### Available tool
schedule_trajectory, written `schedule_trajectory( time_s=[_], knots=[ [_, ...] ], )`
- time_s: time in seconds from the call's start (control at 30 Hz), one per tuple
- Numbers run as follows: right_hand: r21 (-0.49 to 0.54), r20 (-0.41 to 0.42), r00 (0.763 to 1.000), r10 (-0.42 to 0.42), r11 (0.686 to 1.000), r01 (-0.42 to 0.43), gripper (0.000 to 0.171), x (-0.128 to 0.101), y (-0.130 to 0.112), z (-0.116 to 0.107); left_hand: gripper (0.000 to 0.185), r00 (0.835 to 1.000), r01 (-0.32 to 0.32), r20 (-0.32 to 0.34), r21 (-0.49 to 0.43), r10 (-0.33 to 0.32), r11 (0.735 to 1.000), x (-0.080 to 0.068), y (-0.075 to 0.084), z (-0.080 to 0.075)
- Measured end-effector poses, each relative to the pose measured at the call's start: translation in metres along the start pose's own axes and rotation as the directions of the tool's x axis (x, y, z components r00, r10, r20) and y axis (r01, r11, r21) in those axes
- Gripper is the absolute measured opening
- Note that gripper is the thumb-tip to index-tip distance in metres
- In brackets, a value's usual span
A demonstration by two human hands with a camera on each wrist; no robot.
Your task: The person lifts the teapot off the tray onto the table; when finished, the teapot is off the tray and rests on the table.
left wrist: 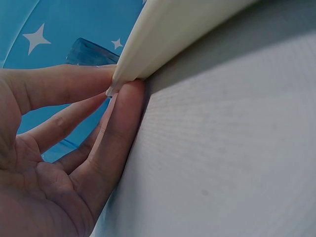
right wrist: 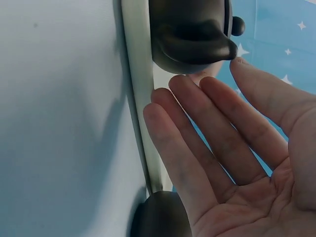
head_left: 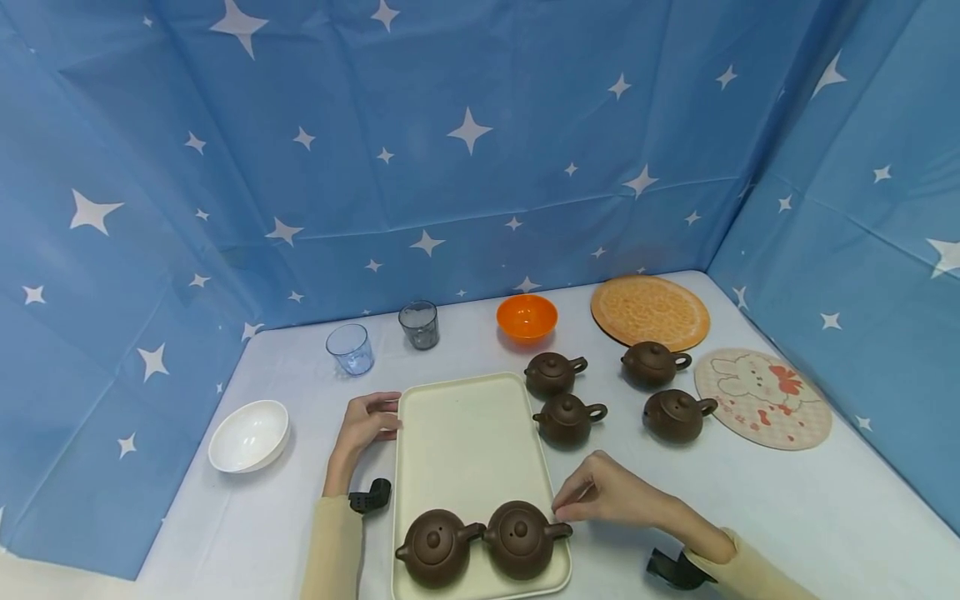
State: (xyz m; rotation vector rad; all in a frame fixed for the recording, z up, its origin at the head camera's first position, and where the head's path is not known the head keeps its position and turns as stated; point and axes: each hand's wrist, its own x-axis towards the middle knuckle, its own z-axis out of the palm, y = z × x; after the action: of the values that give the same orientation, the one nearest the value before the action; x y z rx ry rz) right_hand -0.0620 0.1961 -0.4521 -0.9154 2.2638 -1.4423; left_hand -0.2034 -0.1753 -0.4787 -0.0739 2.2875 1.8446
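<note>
A cream tray (head_left: 468, 442) lies in the middle of the table. Two brown teapots (head_left: 437, 546) (head_left: 521, 537) stand side by side at its near end. My left hand (head_left: 382, 417) lies against the tray's left rim (left wrist: 163, 39), with straight fingers (left wrist: 123, 118) touching the edge. My right hand (head_left: 566, 504) is beside the right teapot's handle (right wrist: 197, 39), palm open and fingers (right wrist: 207, 128) straight, holding nothing. Several more brown teapots (head_left: 567, 418) stand on the table right of the tray.
A white bowl (head_left: 249, 435) sits at the left. A blue cup (head_left: 350, 348), a grey cup (head_left: 419, 324) and an orange bowl (head_left: 527, 317) line the back. A round orange mat (head_left: 649, 312) and a bunny mat (head_left: 762, 397) lie at the right. Blue star cloth walls the table.
</note>
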Motion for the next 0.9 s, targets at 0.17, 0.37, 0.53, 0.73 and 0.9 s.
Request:
schedule_trajectory(
  time_s=[0.17,0.37,0.53,0.73,0.9],
  knots=[
    [0.046,0.010,0.999,0.039,0.998,-0.039,0.020,-0.002,-0.003,0.003,0.052,1.000,-0.001,-0.005,0.003,0.001,1.000,0.000,0.000,-0.001],
    [0.097,0.035,0.999,0.028,0.995,-0.031,0.021,-0.004,-0.006,0.008,0.052,1.000,0.003,-0.006,0.000,-0.003,1.000,0.001,-0.001,0.000],
    [0.086,0.022,1.000,0.022,0.996,-0.023,0.021,-0.006,-0.006,0.011,0.051,1.000,0.003,-0.012,0.002,-0.003,1.000,0.001,-0.001,0.001],
    [0.038,-0.014,0.999,0.049,0.998,-0.049,0.018,-0.008,-0.009,0.012,0.052,1.000,0.006,-0.016,0.004,-0.006,1.000,-0.001,0.001,0.002],
    [0.028,-0.066,0.992,0.110,0.994,-0.108,0.016,-0.009,-0.010,0.012,0.052,1.000,0.010,-0.019,-0.004,-0.010,1.000,-0.001,0.000,0.001]
  ],
)
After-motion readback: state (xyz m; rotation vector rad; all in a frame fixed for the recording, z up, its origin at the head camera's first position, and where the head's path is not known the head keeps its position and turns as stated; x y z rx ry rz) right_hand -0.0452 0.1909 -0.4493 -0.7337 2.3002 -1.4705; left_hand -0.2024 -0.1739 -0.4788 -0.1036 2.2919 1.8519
